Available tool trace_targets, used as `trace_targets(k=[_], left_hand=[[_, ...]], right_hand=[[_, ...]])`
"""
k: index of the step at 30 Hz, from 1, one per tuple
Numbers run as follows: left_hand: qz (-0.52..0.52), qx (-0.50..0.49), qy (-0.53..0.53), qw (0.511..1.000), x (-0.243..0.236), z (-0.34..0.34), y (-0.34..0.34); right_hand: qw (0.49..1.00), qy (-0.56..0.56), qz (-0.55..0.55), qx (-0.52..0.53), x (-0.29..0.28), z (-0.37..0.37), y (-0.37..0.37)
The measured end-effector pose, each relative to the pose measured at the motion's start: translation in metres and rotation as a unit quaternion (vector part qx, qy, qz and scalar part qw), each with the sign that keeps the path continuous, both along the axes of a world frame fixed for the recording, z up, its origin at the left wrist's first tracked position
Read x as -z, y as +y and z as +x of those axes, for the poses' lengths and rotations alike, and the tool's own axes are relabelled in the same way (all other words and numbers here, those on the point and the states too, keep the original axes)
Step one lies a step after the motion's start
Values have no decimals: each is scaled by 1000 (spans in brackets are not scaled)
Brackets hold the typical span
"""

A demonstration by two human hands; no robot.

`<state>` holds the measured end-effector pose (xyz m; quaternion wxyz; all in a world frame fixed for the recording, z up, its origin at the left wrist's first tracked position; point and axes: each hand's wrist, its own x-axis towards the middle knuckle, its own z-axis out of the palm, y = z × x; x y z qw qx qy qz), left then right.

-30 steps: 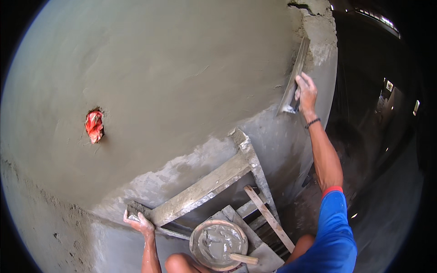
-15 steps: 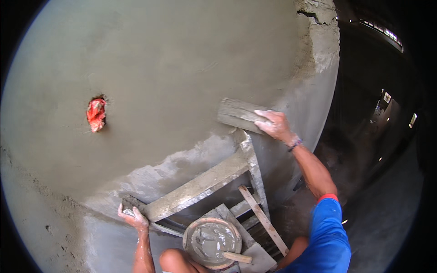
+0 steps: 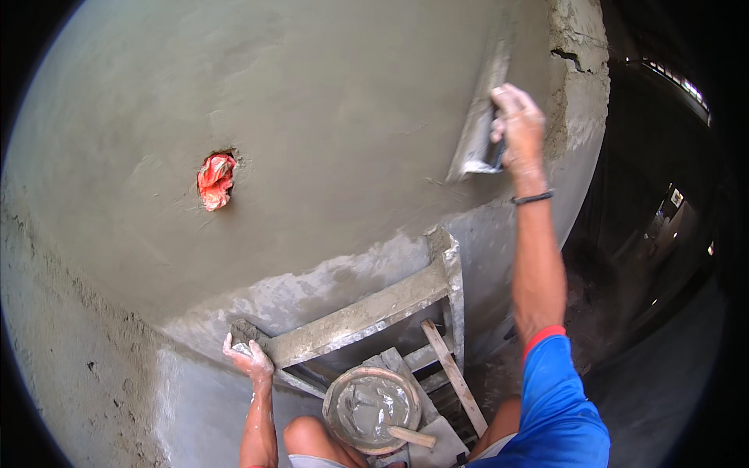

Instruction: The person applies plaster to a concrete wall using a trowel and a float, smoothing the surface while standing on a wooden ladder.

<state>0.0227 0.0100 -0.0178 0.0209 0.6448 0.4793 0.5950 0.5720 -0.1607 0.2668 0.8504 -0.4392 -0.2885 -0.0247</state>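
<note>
My right hand (image 3: 518, 125) grips a long, grey plastering float (image 3: 476, 136) held nearly upright against the freshly plastered wall (image 3: 328, 117), near its right edge. The float is slightly blurred. My left hand (image 3: 250, 359), spattered with plaster, has its fingers wrapped round the left end of a plaster-crusted wooden frame (image 3: 355, 312) that leans at the wall's lower part. Red crumpled plastic (image 3: 216, 182) fills a small hole in the wall. Below the frame, a round bowl (image 3: 367, 409) of wet grey mortar holds a tool with a wooden handle (image 3: 412, 435).
Boards (image 3: 437, 441) lie under the bowl between my knees, with a slanted wooden slat (image 3: 452, 374) beside them. A cracked, rough corner (image 3: 577, 62) edges the wall at top right. A dark space (image 3: 640, 265) with small lit openings lies beyond it. A rough wall band (image 3: 78, 312) runs at left.
My right hand swung the float down-left to lie nearly level above the frame, then back up to an upright position near the right edge. My left hand stays on the frame. The view shifts slightly.
</note>
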Motion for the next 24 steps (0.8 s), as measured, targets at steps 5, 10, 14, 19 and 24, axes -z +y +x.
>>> trace_targets(k=[5,10,14,19,24], left_hand=[[-46,30,-72,996,-5,7,-2],[-8,12,-6,1000,6,2,6],[2,-25,9,1000,-3,-14,1],[-2,12,-6,1000,12,7,8],[7,15,11,1000,10,3,4]], right_hand=[[963,-235,-35,130,54,-158,83],[911,-378,-162,9,99,-219,72],[907,-391,2,156,23,-129,34],[978,-161,-36,131,-134,32,-10],[865,-442,-93,218,-146,-75,48]])
